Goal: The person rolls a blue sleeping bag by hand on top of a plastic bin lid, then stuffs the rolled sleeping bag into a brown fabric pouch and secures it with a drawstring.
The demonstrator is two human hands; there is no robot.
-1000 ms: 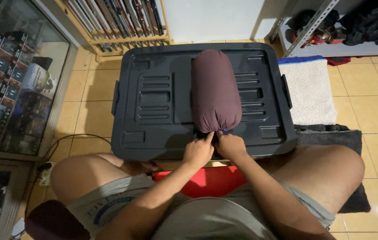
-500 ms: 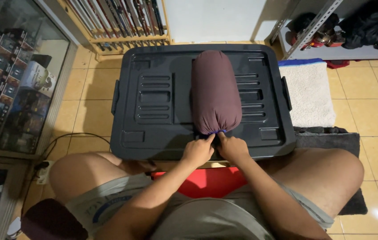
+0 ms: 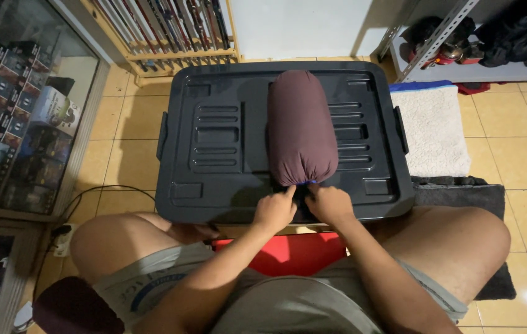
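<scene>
A soft, light-looking maroon stuff sack (image 3: 301, 127), laid lengthwise on the dark bin lid (image 3: 214, 136), is pinched at its gathered near mouth by left hand (image 3: 274, 212) and right hand (image 3: 331, 206).

One maroon stuff sack (image 3: 301, 127), rolled tight, lying just beyond both hands. One blue drawcord edge (image 3: 305, 182) at its near end, right at the fingertips. Two hands: left hand (image 3: 274, 211), right hand (image 3: 331, 205), side by side, both pinched at that end. One dark plastic bin lid (image 3: 214, 142) under them. Right of the right hand: one white fleecy mat (image 3: 430, 127), one dark grey mat (image 3: 467, 195). Below the wrists: one red seat (image 3: 291, 253). Far left of the left hand: one glass display case (image 3: 12, 105), boxes inside too many to count.
</scene>
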